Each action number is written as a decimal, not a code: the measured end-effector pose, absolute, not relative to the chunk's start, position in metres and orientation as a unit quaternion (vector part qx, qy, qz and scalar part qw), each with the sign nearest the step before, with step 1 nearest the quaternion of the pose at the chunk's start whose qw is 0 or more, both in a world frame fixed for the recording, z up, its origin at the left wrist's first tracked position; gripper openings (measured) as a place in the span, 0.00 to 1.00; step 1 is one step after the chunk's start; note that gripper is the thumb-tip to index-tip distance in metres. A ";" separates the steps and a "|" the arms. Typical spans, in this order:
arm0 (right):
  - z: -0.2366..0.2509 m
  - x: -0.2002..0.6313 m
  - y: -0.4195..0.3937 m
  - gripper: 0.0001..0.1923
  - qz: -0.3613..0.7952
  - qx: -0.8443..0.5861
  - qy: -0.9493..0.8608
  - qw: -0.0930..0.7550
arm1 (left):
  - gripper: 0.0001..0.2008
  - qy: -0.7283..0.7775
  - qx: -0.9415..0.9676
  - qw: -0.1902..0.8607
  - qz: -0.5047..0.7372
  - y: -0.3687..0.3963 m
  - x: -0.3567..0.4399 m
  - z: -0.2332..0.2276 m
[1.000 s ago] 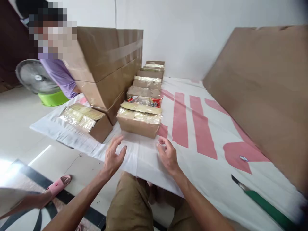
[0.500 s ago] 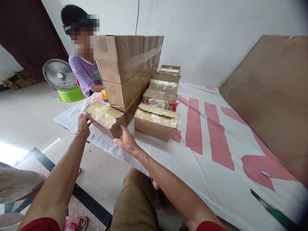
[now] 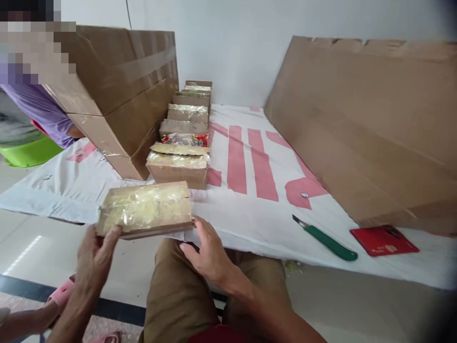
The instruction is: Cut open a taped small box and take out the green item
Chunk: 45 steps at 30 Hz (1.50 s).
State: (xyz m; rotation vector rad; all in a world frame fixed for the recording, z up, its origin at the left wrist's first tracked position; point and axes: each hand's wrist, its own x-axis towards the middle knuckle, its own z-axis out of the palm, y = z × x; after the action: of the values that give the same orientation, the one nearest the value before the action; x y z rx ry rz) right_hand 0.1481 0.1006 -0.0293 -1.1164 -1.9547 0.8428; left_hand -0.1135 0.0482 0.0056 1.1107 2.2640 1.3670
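Note:
A small brown cardboard box (image 3: 146, 209), its top covered with clear and yellowish tape, is held at the table's front edge above my lap. My left hand (image 3: 96, 252) grips its near left corner, thumb on top and fingers hidden behind and below. At the right end, my right hand (image 3: 210, 252) has its fingertips against the box's side, thumb low beneath. Just beyond stands another taped cardboard box (image 3: 178, 176), with a red and clear plastic packet (image 3: 185, 139) right behind it.
Tall stacked cartons (image 3: 117, 71) stand at the left, beside a person in a purple sleeve (image 3: 39, 114). A row of smaller boxes (image 3: 187, 113) runs toward the wall. On the right lie a green-handled utility knife (image 3: 330, 241), a red phone (image 3: 383, 240) and a large leaning cardboard sheet (image 3: 367, 128).
The held box has moved right and closer to me, turning so its long side faces me. My view has swung right, bringing the phone and the whole knife into sight.

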 end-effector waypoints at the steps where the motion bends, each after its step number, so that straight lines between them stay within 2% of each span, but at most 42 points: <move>1: -0.032 0.170 0.093 0.28 0.303 -0.458 -0.746 0.377 | 0.25 0.768 0.402 0.159 0.473 0.050 -0.092 0.004; 6: -0.044 0.274 0.068 0.24 0.195 -0.611 -0.646 0.415 | 0.27 0.698 0.464 0.291 0.461 0.080 0.020 -0.002; 10: -0.043 0.330 0.064 0.24 0.189 -0.674 -0.580 0.416 | 0.29 0.658 0.509 0.323 0.451 0.106 0.088 -0.003; 17: -0.053 0.351 0.070 0.28 0.210 -0.645 -0.578 0.454 | 0.30 0.655 0.496 0.321 0.471 0.106 0.106 -0.014; 21: -0.055 0.388 0.081 0.21 0.171 -0.607 -0.640 0.439 | 0.32 0.621 0.477 0.318 0.534 0.113 0.103 -0.019; 24: -0.058 0.436 0.091 0.18 0.044 -0.636 -0.669 0.381 | 0.33 0.580 0.472 0.316 0.584 0.126 0.106 -0.017; 27: -0.067 0.477 0.099 0.18 -0.045 -0.700 -0.669 0.246 | 0.32 0.575 0.462 0.326 0.591 0.136 0.113 -0.014; 30: -0.079 0.499 0.105 0.18 -0.074 -0.723 -0.672 0.139 | 0.30 0.590 0.436 0.341 0.588 0.138 0.118 -0.015; 33: -0.089 0.507 0.110 0.19 -0.078 -0.710 -0.691 0.113 | 0.31 0.583 0.414 0.347 0.606 0.135 0.121 -0.018; 36: -0.089 0.510 0.110 0.20 -0.061 -0.696 -0.700 0.149 | 0.33 0.573 0.403 0.361 0.616 0.133 0.123 -0.021; 39: -0.075 0.512 0.103 0.22 -0.023 -0.704 -0.662 0.254 | 0.33 0.564 0.393 0.367 0.627 0.133 0.124 -0.021; 42: -0.043 0.504 0.095 0.23 0.051 -0.709 -0.604 0.359 | 0.36 0.543 0.378 0.394 0.638 0.135 0.123 -0.020; 45: -0.001 0.481 0.095 0.23 0.124 -0.665 -0.628 0.384 | 0.38 0.516 0.380 0.426 0.638 0.140 0.116 -0.018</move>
State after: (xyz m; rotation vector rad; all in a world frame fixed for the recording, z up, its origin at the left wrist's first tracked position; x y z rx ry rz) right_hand 0.4807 0.0946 -0.0008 -1.6963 -1.6012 0.3157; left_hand 0.1157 0.1402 -0.0179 0.9503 1.2903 1.5950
